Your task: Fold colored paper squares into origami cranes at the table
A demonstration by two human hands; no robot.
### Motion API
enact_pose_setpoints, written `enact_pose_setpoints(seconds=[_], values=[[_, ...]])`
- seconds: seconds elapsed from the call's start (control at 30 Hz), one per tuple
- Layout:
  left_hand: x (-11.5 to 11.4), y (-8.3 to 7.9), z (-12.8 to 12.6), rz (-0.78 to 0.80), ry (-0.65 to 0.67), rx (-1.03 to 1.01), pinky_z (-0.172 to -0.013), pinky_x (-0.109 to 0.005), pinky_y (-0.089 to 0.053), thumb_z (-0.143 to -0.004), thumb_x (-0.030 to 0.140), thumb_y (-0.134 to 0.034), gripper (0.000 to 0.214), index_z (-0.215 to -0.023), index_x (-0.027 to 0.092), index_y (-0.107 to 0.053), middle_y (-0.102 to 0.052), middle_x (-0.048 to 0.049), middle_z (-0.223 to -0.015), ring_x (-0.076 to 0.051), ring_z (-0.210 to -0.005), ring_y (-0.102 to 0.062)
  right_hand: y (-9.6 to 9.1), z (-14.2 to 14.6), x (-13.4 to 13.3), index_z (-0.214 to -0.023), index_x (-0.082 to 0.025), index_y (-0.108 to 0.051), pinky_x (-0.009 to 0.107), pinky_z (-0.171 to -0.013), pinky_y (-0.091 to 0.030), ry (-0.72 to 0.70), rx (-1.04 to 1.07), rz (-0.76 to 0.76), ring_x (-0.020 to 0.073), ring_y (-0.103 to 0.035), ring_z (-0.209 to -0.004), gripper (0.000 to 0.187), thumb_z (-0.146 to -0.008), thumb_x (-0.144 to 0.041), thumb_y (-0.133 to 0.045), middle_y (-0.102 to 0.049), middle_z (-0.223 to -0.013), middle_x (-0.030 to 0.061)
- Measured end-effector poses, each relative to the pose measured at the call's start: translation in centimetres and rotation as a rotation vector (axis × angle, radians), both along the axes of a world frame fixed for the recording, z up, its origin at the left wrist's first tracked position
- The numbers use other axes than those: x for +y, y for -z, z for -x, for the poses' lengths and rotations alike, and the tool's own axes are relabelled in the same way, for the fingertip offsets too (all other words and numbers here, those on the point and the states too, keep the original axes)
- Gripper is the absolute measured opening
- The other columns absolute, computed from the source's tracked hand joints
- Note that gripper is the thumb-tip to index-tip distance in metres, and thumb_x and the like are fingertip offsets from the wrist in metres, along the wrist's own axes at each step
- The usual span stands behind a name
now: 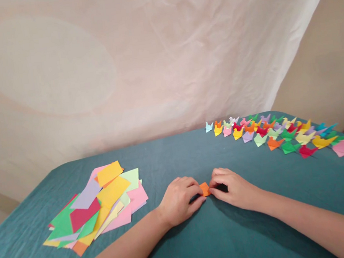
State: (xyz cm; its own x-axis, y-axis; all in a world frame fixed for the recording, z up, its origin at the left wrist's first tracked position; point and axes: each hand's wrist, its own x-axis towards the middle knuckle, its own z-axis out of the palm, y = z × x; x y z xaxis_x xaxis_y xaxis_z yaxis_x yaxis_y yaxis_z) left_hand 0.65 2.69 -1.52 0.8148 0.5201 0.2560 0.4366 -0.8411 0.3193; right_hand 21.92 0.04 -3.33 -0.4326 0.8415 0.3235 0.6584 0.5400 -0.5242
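Note:
A small folded piece of orange paper (pixel 205 189) is between my two hands, low over the green cloth near the middle. My left hand (pixel 181 199) pinches its left side with thumb and fingers. On the opposite side, my right hand (pixel 230 187) has its thumb and fingertips closed on the right edge. Both hands partly cover the paper, so its full outline and folds cannot be made out.
A loose pile of coloured paper sheets (pixel 86 214) lies to the left. Rows of several small folded paper birds (pixel 275 143) stand at the back right. Green cloth (pixel 169 159) covers the table, and a pale sheet (pixel 157 63) hangs behind it.

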Motion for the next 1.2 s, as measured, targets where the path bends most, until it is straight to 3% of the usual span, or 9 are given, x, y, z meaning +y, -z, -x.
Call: enact_pose_setpoints(seconds=[0.73,1.2], values=[[0.0,0.6,-0.5,0.105,-0.081,-0.084,-0.078,-0.029,-0.042,-0.086,0.022,-0.051,0.012,-0.082,0.018,-0.061,-0.06,-0.0041,-0.086,-0.017,-0.083,-0.054,-0.5,-0.5,1.4,-0.071,-0.018,-0.065,0.026,-0.065,-0.042,-0.068,0.124,0.198,0.0136,-0.055,-0.069,0.005,-0.076,-0.016,-0.062,-0.058,-0.073,-0.0002],[0.1,0.7,-0.9,0.127,-0.107,-0.101,-0.077,-0.03,-0.041,-0.085,0.018,-0.05,0.009,-0.079,0.017,-0.057,-0.057,-0.0038,-0.083,-0.017,-0.08,-0.052,-0.3,-0.9,1.6,-0.078,-0.02,-0.067,0.031,-0.08,-0.039,-0.136,0.025,0.162,0.0155,-0.056,-0.083,0.006,-0.08,-0.019,-0.062,-0.061,-0.086,0.0016]])
